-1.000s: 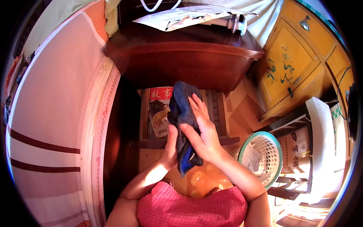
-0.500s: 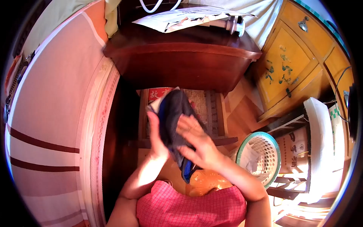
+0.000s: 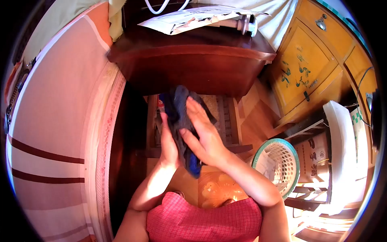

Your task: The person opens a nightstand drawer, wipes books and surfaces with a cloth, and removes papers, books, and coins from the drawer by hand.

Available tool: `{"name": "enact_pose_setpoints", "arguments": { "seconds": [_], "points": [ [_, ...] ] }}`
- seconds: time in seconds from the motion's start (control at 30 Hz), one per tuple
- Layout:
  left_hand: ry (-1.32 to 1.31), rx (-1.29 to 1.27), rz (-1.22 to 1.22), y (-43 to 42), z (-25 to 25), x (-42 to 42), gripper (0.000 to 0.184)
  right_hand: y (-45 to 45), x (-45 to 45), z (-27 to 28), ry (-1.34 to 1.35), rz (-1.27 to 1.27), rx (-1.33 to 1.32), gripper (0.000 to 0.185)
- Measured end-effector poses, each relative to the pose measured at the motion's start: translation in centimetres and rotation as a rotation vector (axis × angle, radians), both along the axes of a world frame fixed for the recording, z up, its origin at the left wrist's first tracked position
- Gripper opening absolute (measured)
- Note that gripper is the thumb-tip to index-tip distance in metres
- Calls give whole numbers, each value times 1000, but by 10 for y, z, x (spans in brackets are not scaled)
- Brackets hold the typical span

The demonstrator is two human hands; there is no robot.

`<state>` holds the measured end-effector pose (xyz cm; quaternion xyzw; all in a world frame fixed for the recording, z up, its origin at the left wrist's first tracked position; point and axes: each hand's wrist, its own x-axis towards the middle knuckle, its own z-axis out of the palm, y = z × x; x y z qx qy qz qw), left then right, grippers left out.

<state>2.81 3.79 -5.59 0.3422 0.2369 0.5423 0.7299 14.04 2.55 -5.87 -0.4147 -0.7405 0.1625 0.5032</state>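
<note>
A dark grey and blue cloth item (image 3: 180, 109) is pressed between my two hands, above an open drawer (image 3: 238, 121). My left hand (image 3: 168, 143) lies along its left side, with part of the fingers hidden behind the fabric. Flat on the item's right face rests my right hand (image 3: 201, 135), its thumb spread away from the fingers. Blue fabric shows at the item's lower end and near its upper left. Both hands and the item cover much of the drawer's contents.
A dark red wooden chest (image 3: 193, 72) stands ahead, with a torn white package (image 3: 193, 20) on top. To the right are a yellow cabinet (image 3: 306, 68), a white basket with green rim (image 3: 288, 161) and a cardboard box (image 3: 314, 155). A bed (image 3: 52, 121) is at left.
The cloth item has turned and shifted between my palms, its lower end moving up a little. My right hand has moved from its middle towards its upper part.
</note>
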Motion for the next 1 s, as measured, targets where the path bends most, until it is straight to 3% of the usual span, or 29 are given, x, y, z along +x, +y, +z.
{"name": "enact_pose_setpoints", "arguments": {
  "seconds": [0.07,0.17,0.23,0.33,0.4,0.47,0.53,0.57,0.6,0.67,0.73,0.8,0.87,0.93,1.0],
  "points": [
    [-138,132,-45,15,-21,-15,66,-12,-3,-4,-7,104,-56,47],
    [-315,40,60,34,-7,-26,75,-38,-1,-32,19,187,-91,45],
    [-323,-16,129,43,-3,-38,80,-50,13,-42,48,121,-312,44],
    [-278,1,177,40,4,-40,83,-36,38,-44,686,-3,-733,39],
    [-270,86,-14,34,-3,-33,85,-22,43,-23,1222,90,-912,41],
    [-121,198,-10,27,-9,-17,87,-19,37,-11,1302,147,-902,50],
    [-131,176,-59,26,-2,-10,84,-15,29,-14,724,173,-715,55],
    [-30,36,47,28,-15,-17,77,-13,24,-15,777,111,-739,52],
    [132,103,-6,31,-16,-25,64,-14,25,-14,779,112,-738,52],
    [287,257,251,41,-24,-19,57,-15,29,-10,652,-158,-551,42],
    [162,197,215,23,-28,-8,65,-15,30,-13,505,-303,-426,35],
    [-122,50,-85,9,-29,-1,72,-21,30,-17,-110,-565,40,41],
    [-73,-21,-62,9,-19,-4,75,-30,32,-14,-339,-341,166,58],
    [-73,-49,-225,12,-12,-14,74,-38,26,-19,-406,-206,129,62],
    [-86,-2,-174,11,-14,-13,71,-42,25,-12,-397,-174,96,62]
  ]
}}
